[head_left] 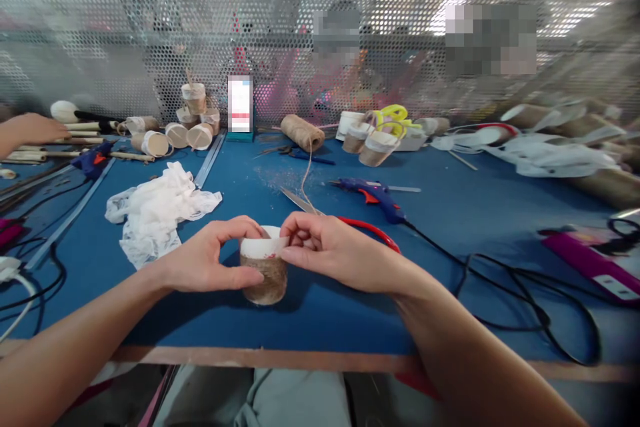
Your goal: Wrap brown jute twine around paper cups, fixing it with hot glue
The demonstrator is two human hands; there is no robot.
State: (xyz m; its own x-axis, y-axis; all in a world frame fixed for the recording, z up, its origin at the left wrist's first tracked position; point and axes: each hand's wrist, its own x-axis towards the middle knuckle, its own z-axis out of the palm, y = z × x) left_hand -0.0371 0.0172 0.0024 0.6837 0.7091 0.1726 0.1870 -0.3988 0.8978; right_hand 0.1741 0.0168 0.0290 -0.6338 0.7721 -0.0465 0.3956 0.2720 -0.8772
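Observation:
A small white cup [266, 279] wrapped in brown twine around its lower part stands upright near the table's front edge. My left hand [225, 257] grips it, thumb on the twine and fingers over the white rim. At the rim's right side, my right hand [330, 250] is closed in a pinch; twine runs toward it, but what sits between the fingertips is hidden. Behind that hand lie scissors with red handles [373, 232], partly covered. The twine comes from a roll [301, 132] farther back. White lace fabric [160, 210] lies crumpled to the left.
A blue glue gun [373, 195] lies right of centre, its black cable [520, 287] looping toward a purple power strip [595, 265]. Several finished-looking cups [200, 136] stand at the back left. Another person's hand [37, 130] is at far left. A perforated metal screen [280, 27] closes the back.

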